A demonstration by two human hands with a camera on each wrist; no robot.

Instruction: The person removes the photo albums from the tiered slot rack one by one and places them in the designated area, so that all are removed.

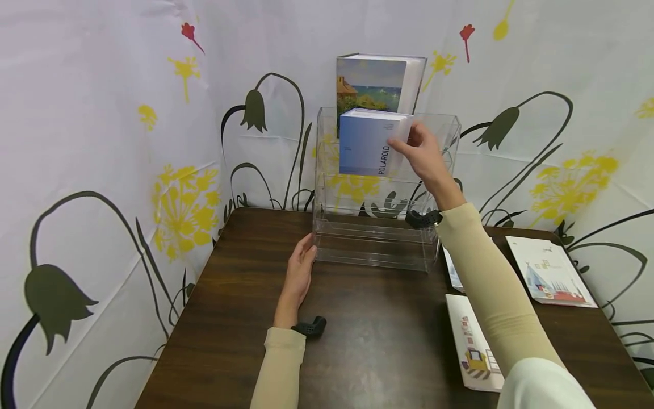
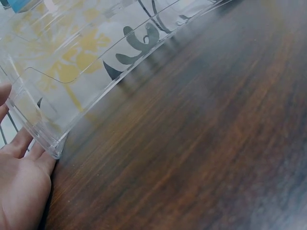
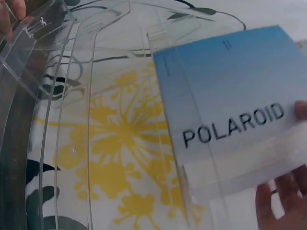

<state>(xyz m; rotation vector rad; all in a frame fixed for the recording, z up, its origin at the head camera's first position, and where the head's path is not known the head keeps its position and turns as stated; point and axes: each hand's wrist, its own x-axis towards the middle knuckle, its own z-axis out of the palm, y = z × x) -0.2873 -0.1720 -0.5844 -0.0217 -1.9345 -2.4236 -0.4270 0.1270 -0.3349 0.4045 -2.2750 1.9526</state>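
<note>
Blue book (image 1: 365,142), 1 off, upright in the upper part of the clear rack (image 1: 373,258); cover reads "POLAROID", running up its R side in the head view; other print too small to read; whether it's fully seated, can't tell. R hand (image 1: 425,156) at its 3 o'clock; R grip clamped on the book's edge, thumb on the cover, fingers round the far side; R wrist view gives "POLAROID" much larger, plus clear panel edges crossing the cover nr its lower end, which the head view barely shows.

Bigger book (image 1: 370,76), 1 off, at 12 o'clock of the blue one, behind & higher; cover pic of house, greenery & sea.

L hand (image 1: 298,272) at the rack's 8 o'clock, touching its lower side; L grip apart, fingers fairly straight along the wall; L wrist view adds the open palm & rack's bottom corner on the worktop (image 1: 357,341).

Pale booklets, 3 in all, lying flat: one (image 1: 552,270) at the rack's 4 o'clock, one (image 1: 472,341) at 5, one (image 1: 453,270) just beside the rack, mostly hidden by the R sleeve (image 1: 490,272); wrist cams (image 1: 424,218), 2; flowered cloth (image 1: 117,113) behind all.
</note>
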